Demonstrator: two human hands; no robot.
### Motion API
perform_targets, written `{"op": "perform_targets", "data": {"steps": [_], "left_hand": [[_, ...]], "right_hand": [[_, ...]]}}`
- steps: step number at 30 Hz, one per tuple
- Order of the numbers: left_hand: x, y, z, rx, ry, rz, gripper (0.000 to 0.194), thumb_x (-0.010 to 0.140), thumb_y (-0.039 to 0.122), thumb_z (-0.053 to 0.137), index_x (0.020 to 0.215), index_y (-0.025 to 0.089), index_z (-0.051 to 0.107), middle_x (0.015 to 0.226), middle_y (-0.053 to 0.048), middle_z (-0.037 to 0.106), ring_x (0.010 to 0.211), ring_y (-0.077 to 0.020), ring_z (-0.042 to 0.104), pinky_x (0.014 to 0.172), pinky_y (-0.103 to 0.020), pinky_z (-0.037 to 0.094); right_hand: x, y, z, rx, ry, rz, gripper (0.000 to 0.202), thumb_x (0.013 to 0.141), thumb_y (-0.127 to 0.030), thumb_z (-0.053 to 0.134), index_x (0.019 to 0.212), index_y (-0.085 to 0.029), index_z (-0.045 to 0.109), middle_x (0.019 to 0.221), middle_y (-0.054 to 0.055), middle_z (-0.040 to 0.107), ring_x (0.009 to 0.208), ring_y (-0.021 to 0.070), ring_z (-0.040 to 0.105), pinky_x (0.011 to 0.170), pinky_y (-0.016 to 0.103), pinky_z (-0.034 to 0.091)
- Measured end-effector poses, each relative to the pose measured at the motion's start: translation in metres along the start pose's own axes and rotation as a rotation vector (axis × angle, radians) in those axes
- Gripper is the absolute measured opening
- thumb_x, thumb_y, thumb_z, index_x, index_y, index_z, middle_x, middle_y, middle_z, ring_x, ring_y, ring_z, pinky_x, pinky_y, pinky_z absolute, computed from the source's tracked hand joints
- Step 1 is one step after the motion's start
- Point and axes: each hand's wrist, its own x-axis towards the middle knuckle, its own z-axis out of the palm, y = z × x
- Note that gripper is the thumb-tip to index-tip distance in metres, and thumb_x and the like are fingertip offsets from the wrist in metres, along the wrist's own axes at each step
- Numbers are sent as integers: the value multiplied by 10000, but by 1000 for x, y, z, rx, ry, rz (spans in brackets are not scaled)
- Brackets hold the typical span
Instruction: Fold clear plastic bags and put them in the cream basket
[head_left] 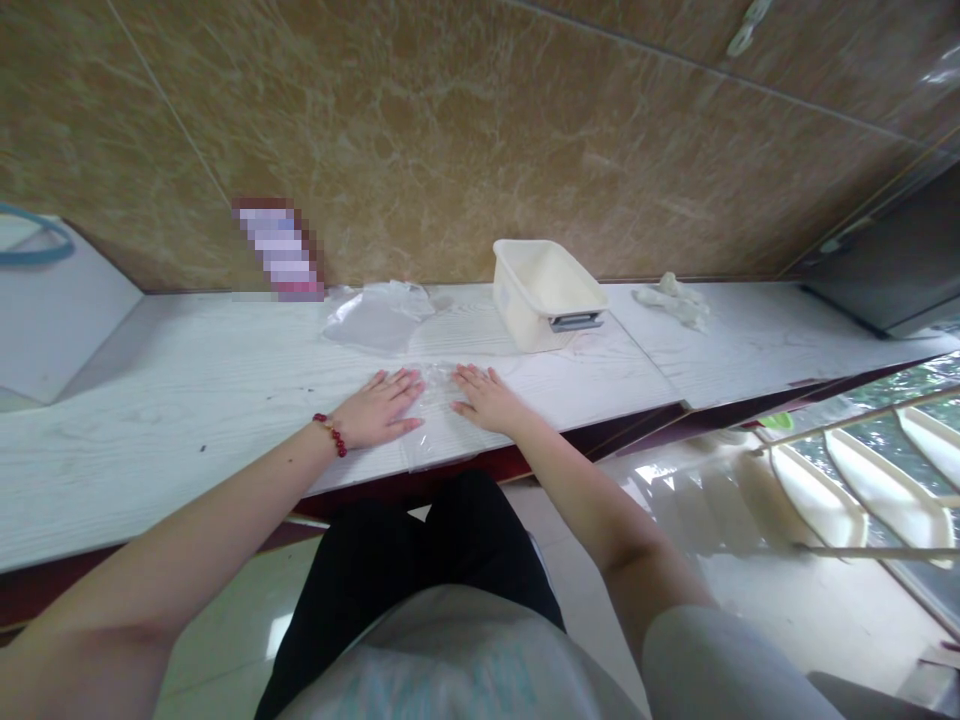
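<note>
A clear plastic bag [433, 415] lies flat on the white wood-grain counter [232, 350], close to its front edge. My left hand [377, 408], with a red bead bracelet at the wrist, rests palm down on the bag's left side, fingers stretched out. On the right side, my right hand [486, 398] also lies flat, its fingers spread over the bag's edge. Behind the hands is another clear plastic bag [379, 315], loosely spread near the wall. A cream plastic bin [525, 305] with a grey handle stands behind my right hand.
Crumpled translucent plastic [675, 300] sits on the counter to the right. A white box-like object [60, 310] stands at the far left. The tiled wall [420, 140] closes off the back. A rack with cream trays [817, 490] stands at the lower right.
</note>
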Motion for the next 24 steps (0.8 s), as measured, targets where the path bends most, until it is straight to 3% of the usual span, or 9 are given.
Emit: {"op": "perform_targets", "data": {"steps": [4,6,10,16,24], "left_hand": [[-9,4,-11,-21,27,33,652,826,556,237,1366,196,174,1427,-89,167,1310,-217,134,1048,-380,78],[-20,13,-17,-41,16,112,657,814,559,288,1368,233,150,1425,-65,188,1308,-212,146,1052,-390,70],[-46,35,-13,-61,-3,263,589,806,511,374,1333,279,255,1377,-21,324,1277,-192,248,1059,-398,93],[-60,51,11,-45,162,201,366,866,308,350,1215,269,455,1280,17,467,1200,-140,383,1040,-345,231],[-62,52,11,-14,271,157,386,857,317,386,1233,240,436,1268,-2,479,1194,-147,394,1028,-360,274]], "right_hand": [[-17,4,-8,46,78,-76,495,845,-391,388,1288,-173,354,1383,80,296,1295,198,204,1048,441,142],[-32,6,-14,73,110,-170,495,816,-436,429,1252,-203,401,1353,60,352,1291,178,212,1053,420,135],[-62,9,-17,80,75,-325,582,691,-547,550,1178,-236,484,1266,47,461,1246,204,288,1047,424,143],[-76,10,1,78,137,-271,364,749,-404,560,1082,-255,566,1201,35,523,1169,203,379,990,400,247],[-75,4,14,133,277,-253,213,801,-362,507,930,-256,640,1074,18,606,1057,166,468,877,324,343]]}}
